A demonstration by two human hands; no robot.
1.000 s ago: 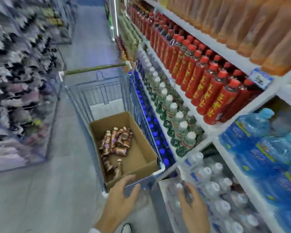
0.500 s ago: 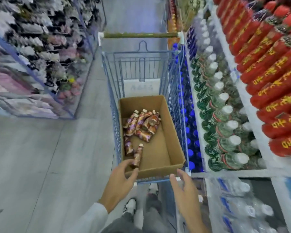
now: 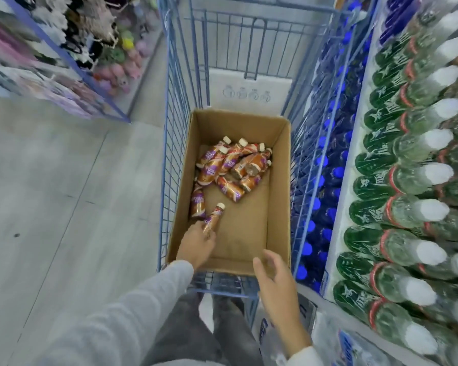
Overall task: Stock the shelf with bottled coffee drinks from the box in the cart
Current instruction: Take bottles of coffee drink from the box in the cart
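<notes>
Gripping coffee bottle [image 3: 215, 216], left hand [image 3: 196, 243]

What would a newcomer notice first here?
A cardboard box sits in a blue wire cart, with a heap of orange-and-purple coffee bottles at its far end. The left hand grips one stray bottle nearer the person, while the right hand hovers open. Rows of green white-capped bottles line the right side.

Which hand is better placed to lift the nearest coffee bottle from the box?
Left. The left hand grips the nearest coffee bottle inside the box; the right hand hangs open at the box's near edge, touching no bottle.
</notes>
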